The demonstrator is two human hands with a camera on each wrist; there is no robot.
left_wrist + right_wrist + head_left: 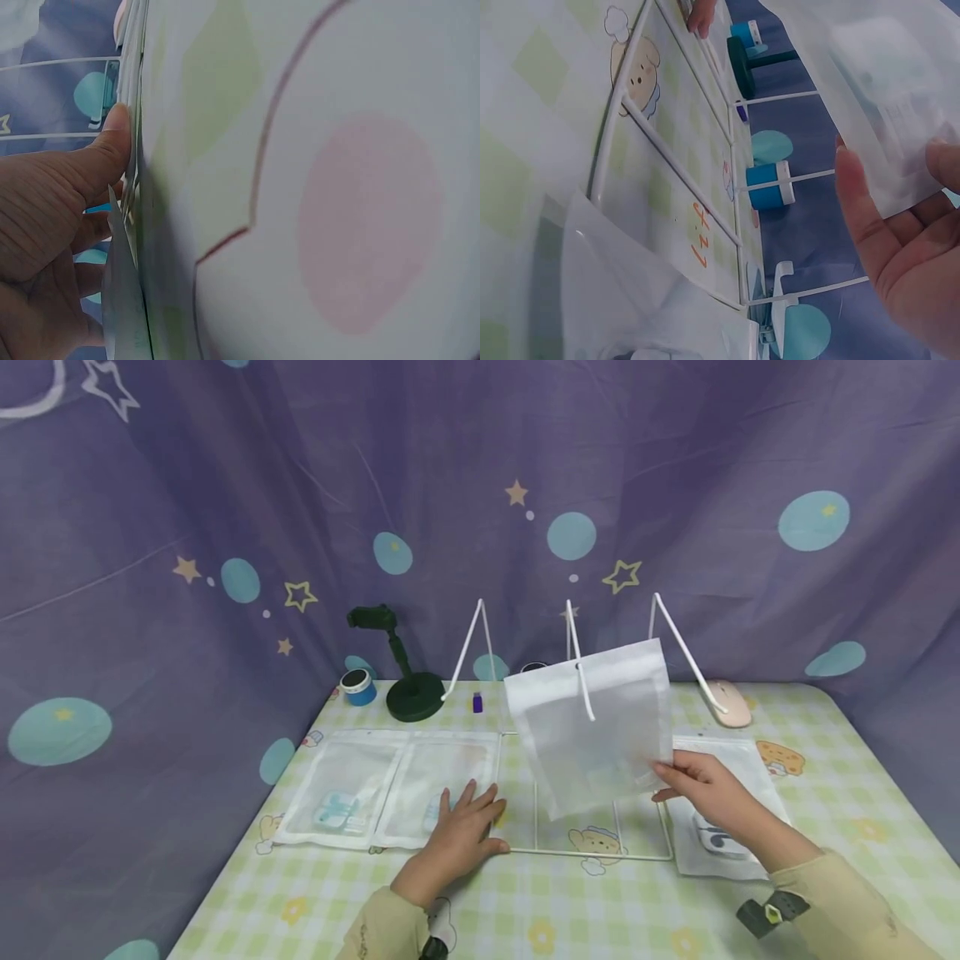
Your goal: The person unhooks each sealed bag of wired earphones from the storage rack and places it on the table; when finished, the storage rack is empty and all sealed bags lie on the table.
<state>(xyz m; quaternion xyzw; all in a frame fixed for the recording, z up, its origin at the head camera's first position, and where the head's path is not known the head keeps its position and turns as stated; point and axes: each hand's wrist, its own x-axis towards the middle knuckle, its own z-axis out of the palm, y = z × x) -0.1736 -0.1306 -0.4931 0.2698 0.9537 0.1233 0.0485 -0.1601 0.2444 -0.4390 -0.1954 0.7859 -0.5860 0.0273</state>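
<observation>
My right hand (pixel 708 789) pinches the lower right edge of a translucent pouch (pixel 543 743) between thumb and fingers. A blurred pale, blocky item shows inside that pouch in the right wrist view. The pouch tilts in the air, and a middle prong of the white wire rack (pixel 585 855) appears to pass through the hole in its top strip. Fingers spread, my left hand (pixel 461 831) rests over the rack's left side and the edge of a flat pouch (pixel 457 760). Beside that lies another pouch (pixel 345 768) with a teal-patterned item (pixel 337 810) in it.
A pouch (pixel 731 760) with white earphones (pixel 720 839) lies at the right. Along the back stand a blue cylinder (pixel 360 692), a dark green stand (pixel 415 697), a purple USB stick (pixel 477 702) and a pink mouse (pixel 731 702). Two outer prongs (pixel 686 652) rise from the rack.
</observation>
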